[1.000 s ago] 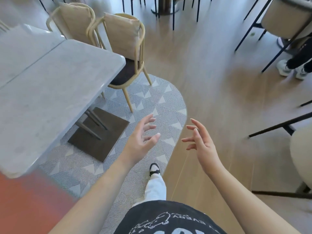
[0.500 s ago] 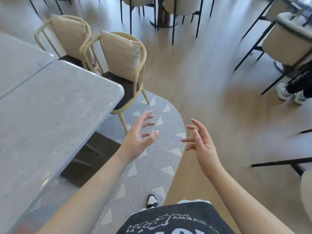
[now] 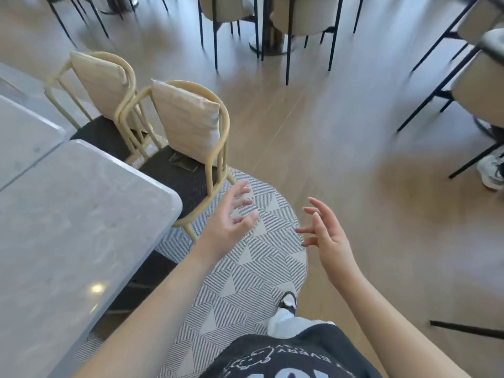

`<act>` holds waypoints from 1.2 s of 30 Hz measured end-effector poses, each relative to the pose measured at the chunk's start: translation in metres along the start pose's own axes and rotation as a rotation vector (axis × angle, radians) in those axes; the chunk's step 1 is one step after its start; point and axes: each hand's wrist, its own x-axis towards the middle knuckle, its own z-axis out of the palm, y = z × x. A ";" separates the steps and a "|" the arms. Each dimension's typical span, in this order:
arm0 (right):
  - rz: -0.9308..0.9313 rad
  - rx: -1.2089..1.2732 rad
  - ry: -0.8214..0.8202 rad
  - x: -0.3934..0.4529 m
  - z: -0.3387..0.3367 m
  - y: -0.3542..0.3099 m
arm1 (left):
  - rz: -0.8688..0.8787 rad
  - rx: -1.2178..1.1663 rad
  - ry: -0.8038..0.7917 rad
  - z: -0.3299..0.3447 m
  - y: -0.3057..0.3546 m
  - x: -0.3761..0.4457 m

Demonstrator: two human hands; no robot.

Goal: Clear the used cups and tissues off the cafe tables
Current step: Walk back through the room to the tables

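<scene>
No cup or tissue shows in the head view. My left hand [image 3: 228, 220] hovers over the patterned rug with its fingers spread and loose, holding nothing. My right hand [image 3: 326, 236] floats level with it a little to the right, fingers relaxed and also holding nothing. A grey marble table [image 3: 68, 227] fills the left side; the part of its top that I see is bare. Both hands are off its right corner, not touching it.
Two rattan chairs [image 3: 188, 148] with beige cushions stand at the table's far side. A grey patterned rug [image 3: 253, 271] lies underfoot. Black-legged chairs [image 3: 308, 20] stand at the back and right. Another person's white shoe [image 3: 491, 170] shows at the right edge.
The view has swung upward and forward: the table and rattan chairs slid down and left, and more of the far chairs appeared. Both hands kept their loose pose.
</scene>
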 end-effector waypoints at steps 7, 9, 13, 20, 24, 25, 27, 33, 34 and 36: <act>-0.023 -0.003 -0.036 0.128 -0.028 -0.036 | -0.009 -0.051 0.035 0.024 0.031 0.114; -0.037 0.002 -0.039 0.160 -0.027 -0.043 | -0.008 -0.058 0.040 0.025 0.034 0.140; -0.055 0.000 -0.077 0.223 -0.019 -0.052 | 0.007 -0.051 0.081 0.012 0.034 0.194; -0.048 -0.015 -0.082 0.340 0.011 -0.059 | -0.012 -0.081 0.113 -0.026 0.013 0.307; -0.043 -0.032 -0.046 0.411 0.029 -0.078 | -0.016 -0.077 0.083 -0.055 0.011 0.383; -0.053 -0.032 -0.018 0.430 0.031 -0.085 | -0.007 -0.067 0.067 -0.063 0.012 0.403; -0.069 -0.029 0.026 0.467 0.034 -0.099 | 0.016 -0.065 0.054 -0.083 0.017 0.445; -0.089 -0.050 0.028 0.556 0.045 -0.121 | 0.077 -0.089 0.081 -0.123 0.025 0.547; -0.094 -0.050 0.025 0.570 0.048 -0.123 | 0.079 -0.092 0.084 -0.126 0.024 0.561; -0.092 -0.046 0.019 0.598 0.053 -0.128 | 0.073 -0.090 0.074 -0.130 0.021 0.588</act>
